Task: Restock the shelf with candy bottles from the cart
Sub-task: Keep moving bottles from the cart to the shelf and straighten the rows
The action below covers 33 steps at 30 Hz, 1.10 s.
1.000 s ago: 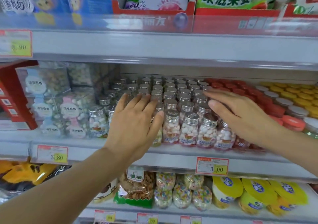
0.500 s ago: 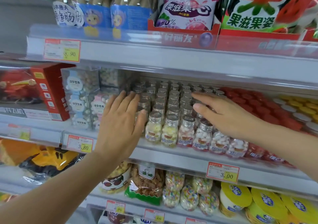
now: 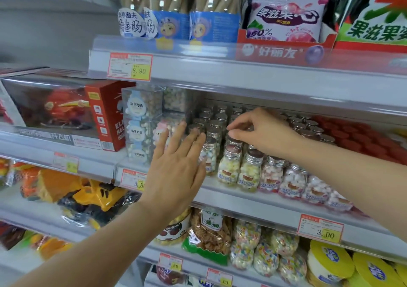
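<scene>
Flanking clear candy bottles (image 3: 229, 167): left hand (image 3: 178, 172) flat, right hand (image 3: 264, 132) curled over silver caps (image 3: 254, 154), grip unclear

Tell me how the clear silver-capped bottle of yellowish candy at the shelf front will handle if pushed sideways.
The clear, silver-capped candy bottle is tall on a narrow base, so it would probably tip rather than slide. Packed neighbouring bottles would likely catch it. Its smooth, glossy wall may slip in a loose grip.

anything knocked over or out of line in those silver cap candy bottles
Nothing stands out. The candy bottles stand in packed rows on the shelf, caps on; none looks tipped or spilled. The left hand and right hand hide a few.
</scene>
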Motion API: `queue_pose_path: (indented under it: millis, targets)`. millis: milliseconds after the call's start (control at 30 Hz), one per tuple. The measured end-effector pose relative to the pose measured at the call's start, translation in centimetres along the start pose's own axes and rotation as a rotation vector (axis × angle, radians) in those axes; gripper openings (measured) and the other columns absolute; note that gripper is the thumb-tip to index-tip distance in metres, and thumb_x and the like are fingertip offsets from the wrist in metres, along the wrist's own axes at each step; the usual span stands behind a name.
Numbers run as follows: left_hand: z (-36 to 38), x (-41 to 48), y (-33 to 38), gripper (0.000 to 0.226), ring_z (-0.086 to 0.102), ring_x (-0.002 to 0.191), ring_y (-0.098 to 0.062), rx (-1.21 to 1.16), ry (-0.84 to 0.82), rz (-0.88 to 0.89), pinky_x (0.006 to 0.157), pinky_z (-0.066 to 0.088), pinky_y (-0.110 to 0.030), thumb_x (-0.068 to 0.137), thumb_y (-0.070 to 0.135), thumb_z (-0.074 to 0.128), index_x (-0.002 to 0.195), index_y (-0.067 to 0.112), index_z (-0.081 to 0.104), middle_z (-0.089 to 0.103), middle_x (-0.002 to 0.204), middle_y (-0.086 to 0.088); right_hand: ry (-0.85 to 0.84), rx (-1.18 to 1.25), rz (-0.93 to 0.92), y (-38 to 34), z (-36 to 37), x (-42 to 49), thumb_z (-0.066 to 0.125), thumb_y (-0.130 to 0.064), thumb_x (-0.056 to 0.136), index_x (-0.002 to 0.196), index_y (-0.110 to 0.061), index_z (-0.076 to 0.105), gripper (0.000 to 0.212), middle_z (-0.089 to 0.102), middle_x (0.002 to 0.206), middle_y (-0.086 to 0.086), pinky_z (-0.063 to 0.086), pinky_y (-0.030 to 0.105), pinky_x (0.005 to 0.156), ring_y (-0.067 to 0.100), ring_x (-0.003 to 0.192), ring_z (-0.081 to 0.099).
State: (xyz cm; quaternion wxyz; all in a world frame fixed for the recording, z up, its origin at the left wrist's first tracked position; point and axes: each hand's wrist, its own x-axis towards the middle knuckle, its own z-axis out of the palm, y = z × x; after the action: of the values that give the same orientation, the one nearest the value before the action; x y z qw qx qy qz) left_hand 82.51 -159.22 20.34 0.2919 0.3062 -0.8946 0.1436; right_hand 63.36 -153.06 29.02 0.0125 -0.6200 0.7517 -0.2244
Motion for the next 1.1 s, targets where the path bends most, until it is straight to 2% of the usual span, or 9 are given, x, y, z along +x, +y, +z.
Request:
queue_pose_path:
  millis: [67, 167, 233, 333, 400, 533, 700, 867, 1100]
  targets:
    - [0.0, 0.0, -0.1, 0.056, 0.026, 0.145, -0.027, -0.007, 0.014, 0.005, 0.115, 0.01, -0.046, 0.098, 0.039, 0.026, 0.143, 0.01, 0.045, 0.048, 0.145, -0.005, -0.01, -0.011, -0.015, -0.4, 0.3, 0.2, 0.068, -0.039, 0.088, 0.101, -0.029, 0.074, 0.018, 0.071, 0.101, -0.013, 0.05, 0.025, 0.081, 0.006, 0.092, 0.063]
    - [-0.2, -0.1, -0.5, 0.056, 0.023, 0.146, -0.026, -0.013, 0.038, 0.001, 0.117, 0.011, -0.046, 0.098, 0.036, 0.027, 0.143, 0.008, 0.043, 0.044, 0.148, -0.006, 0.002, 0.021, -0.071, -1.0, 0.7, 0.3, 0.069, -0.043, 0.085, 0.099, -0.028, 0.075, 0.021, 0.072, 0.098, -0.013, 0.048, 0.026, 0.085, 0.003, 0.09, 0.063]
    - [-0.2, -0.2, -0.8, 0.055, 0.023, 0.146, -0.026, 0.003, 0.039, -0.002, 0.117, 0.014, -0.047, 0.097, 0.033, 0.027, 0.143, 0.007, 0.043, 0.043, 0.148, -0.007, -0.016, 0.043, -0.103, -1.9, 1.2, 0.3, 0.071, -0.05, 0.08, 0.101, -0.03, 0.074, 0.029, 0.071, 0.095, -0.015, 0.049, 0.029, 0.09, 0.003, 0.091, 0.064]
    - [-0.1, -0.6, -1.2, 0.055, 0.025, 0.145, -0.028, 0.045, 0.03, -0.002, 0.115, 0.016, -0.05, 0.095, 0.028, 0.026, 0.14, 0.005, 0.047, 0.046, 0.146, -0.009, -0.037, -0.108, -0.111, -3.2, 2.1, 0.7, 0.069, -0.062, 0.074, 0.11, -0.033, 0.068, 0.046, 0.069, 0.097, -0.015, 0.04, 0.035, 0.099, 0.008, 0.095, 0.062]
    - [0.1, -0.7, -1.4, 0.055, 0.025, 0.144, -0.029, 0.061, 0.033, -0.006, 0.114, 0.017, -0.051, 0.094, 0.027, 0.026, 0.139, 0.005, 0.048, 0.047, 0.146, -0.01, -0.03, -0.196, -0.118, -3.6, 2.8, 0.9, 0.07, -0.062, 0.074, 0.112, -0.032, 0.065, 0.049, 0.068, 0.099, -0.012, 0.033, 0.033, 0.097, 0.012, 0.097, 0.059]
    - [0.2, -0.8, -1.9, 0.054, 0.026, 0.143, -0.031, 0.065, 0.045, 0.006, 0.114, 0.016, -0.051, 0.093, 0.026, 0.027, 0.138, 0.007, 0.05, 0.051, 0.141, -0.008, 0.025, -0.199, -0.14, -3.5, 3.1, 1.1, 0.074, -0.056, 0.074, 0.09, -0.032, 0.064, 0.03, 0.068, 0.084, -0.01, 0.029, 0.033, 0.093, 0.013, 0.089, 0.06]
    - [0.0, -0.7, -2.2, 0.051, 0.027, 0.142, -0.032, 0.058, 0.067, 0.018, 0.113, 0.018, -0.051, 0.093, 0.025, 0.028, 0.135, 0.009, 0.052, 0.055, 0.138, -0.007, 0.032, -0.179, -0.146, -3.4, 3.0, 0.7, 0.074, -0.056, 0.073, 0.093, -0.029, 0.069, 0.034, 0.068, 0.083, -0.011, 0.025, 0.033, 0.094, 0.013, 0.087, 0.058]
    - [-0.3, -0.6, -2.4, 0.049, 0.026, 0.142, -0.032, 0.035, 0.089, 0.027, 0.114, 0.017, -0.05, 0.092, 0.023, 0.03, 0.134, 0.011, 0.053, 0.054, 0.138, -0.006, 0.034, -0.197, -0.151, -3.4, 3.1, 0.6, 0.072, -0.058, 0.074, 0.09, -0.031, 0.064, 0.033, 0.068, 0.082, -0.011, 0.023, 0.034, 0.097, 0.011, 0.087, 0.057]
    - [-0.9, -1.4, -3.0, 0.051, 0.023, 0.145, -0.03, 0.057, 0.112, 0.027, 0.115, 0.018, -0.049, 0.09, 0.02, 0.034, 0.139, 0.012, 0.047, 0.039, 0.151, -0.007, 0.145, -0.23, -0.191, -4.4, 3.2, 1.0, 0.064, -0.068, 0.075, 0.114, -0.033, 0.065, 0.052, 0.068, 0.099, -0.013, 0.027, 0.037, 0.1, 0.012, 0.099, 0.06]
